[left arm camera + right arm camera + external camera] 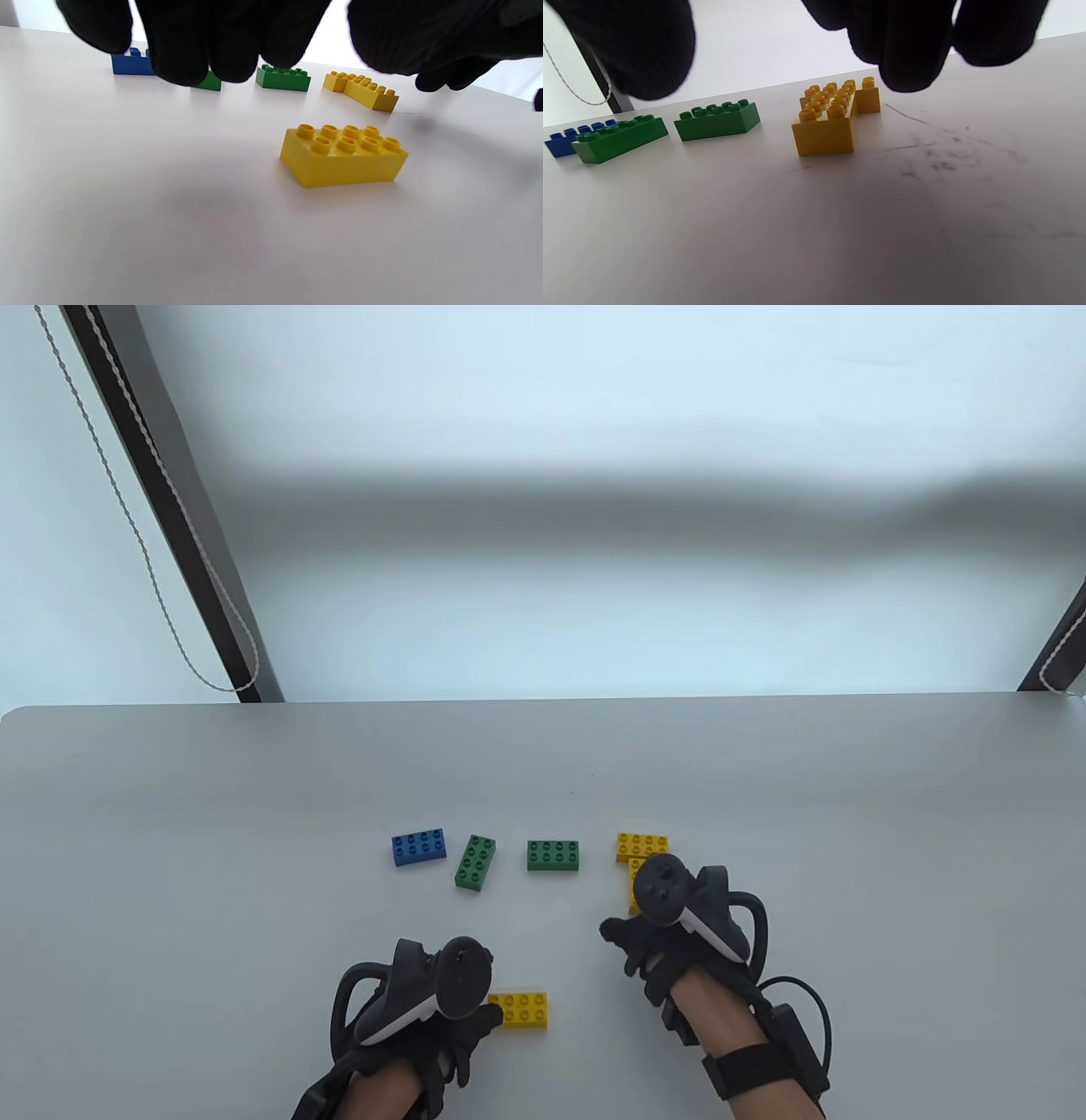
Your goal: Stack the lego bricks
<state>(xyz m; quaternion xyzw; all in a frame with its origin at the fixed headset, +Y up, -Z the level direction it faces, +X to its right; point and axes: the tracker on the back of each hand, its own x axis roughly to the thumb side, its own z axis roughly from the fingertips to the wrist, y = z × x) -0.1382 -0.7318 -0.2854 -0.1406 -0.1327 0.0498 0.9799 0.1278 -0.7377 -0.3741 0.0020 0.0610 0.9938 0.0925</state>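
Observation:
Six bricks lie flat and apart on the grey table [212, 831]. A yellow brick [523, 1010] lies just right of my left hand [477, 1025]; in the left wrist view the brick [343, 154] sits below the spread fingers [199, 51], untouched. My right hand [632, 937] hovers over two touching yellow bricks [642, 846], the nearer one [634, 872] partly hidden by the tracker. In the right wrist view these bricks [823, 127] lie below the open fingers [903, 46], which hold nothing.
A blue brick [418, 847], a tilted green brick [476, 863] and a second green brick [553, 855] lie in a row left of the yellow pair. The table's far edge [543, 702] runs behind them. Dark scuff marks [937, 156] show by the right hand.

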